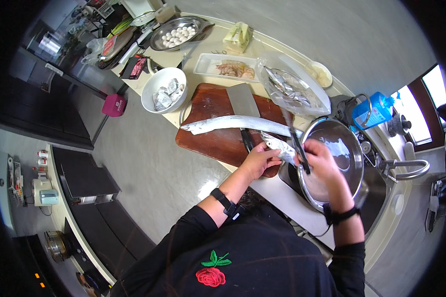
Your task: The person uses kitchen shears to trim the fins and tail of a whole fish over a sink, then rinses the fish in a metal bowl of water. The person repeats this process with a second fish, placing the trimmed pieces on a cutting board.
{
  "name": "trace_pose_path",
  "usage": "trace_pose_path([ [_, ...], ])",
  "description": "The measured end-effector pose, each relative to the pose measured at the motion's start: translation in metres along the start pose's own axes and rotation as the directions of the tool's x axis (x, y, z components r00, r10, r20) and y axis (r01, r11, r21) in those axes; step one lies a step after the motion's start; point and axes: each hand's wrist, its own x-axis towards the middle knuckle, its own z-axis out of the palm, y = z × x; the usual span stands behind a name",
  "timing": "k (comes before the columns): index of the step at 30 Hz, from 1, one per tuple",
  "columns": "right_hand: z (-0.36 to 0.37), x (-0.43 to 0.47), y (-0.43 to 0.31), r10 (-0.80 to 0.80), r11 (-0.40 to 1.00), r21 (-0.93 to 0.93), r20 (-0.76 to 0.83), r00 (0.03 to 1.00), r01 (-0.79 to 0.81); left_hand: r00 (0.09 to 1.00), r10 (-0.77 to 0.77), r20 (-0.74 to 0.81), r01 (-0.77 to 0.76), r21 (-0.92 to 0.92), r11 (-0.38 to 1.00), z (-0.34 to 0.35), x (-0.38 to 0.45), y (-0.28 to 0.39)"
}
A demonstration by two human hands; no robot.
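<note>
My left hand (262,160) grips a silver piece of fish (278,146) over the near right corner of the wooden cutting board (208,144). Close against that piece, my right hand (319,157) holds a black-handled cutting tool (299,148). Its upper part is blurred, so I cannot tell whether it is a knife or scissors. A long silver ribbonfish (234,123) stretches across the board. It lies over a cleaver (241,99), whose broad blade shows on the far side and black handle on the near side.
Left of the board stands a white bowl (145,97) with cut fish. Beyond are a white tray (206,65) of shrimp, a plastic bag (316,98) of fish and a metal basin (157,41) of white round items. A steel bowl (359,163) sits by the faucet (409,163).
</note>
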Motion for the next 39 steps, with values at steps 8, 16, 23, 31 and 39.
trace_pose_path([
  [8,0.046,-0.115,0.111,0.148,0.851,0.514,-0.038,0.988,-0.107,0.994,-0.111,0.013,0.111,-0.212,0.971,0.006,0.000,0.007],
  [16,0.061,-0.115,0.121,0.260,0.864,0.455,-0.032,0.965,-0.218,0.988,-0.152,-0.006,0.150,-0.120,0.981,0.011,-0.010,0.017],
  [23,0.066,-0.121,0.130,0.217,0.848,0.515,-0.131,0.967,-0.121,0.992,-0.123,-0.023,0.123,0.006,0.992,0.003,-0.015,0.015],
  [31,0.107,-0.123,0.160,0.184,0.705,0.707,-0.268,0.946,0.063,0.946,-0.323,0.027,0.323,0.020,0.946,0.011,-0.029,-0.007],
  [39,0.188,-0.096,0.181,0.252,0.583,0.741,-0.555,0.792,0.334,0.876,-0.479,0.044,0.466,0.174,0.868,-0.010,-0.043,-0.034],
])
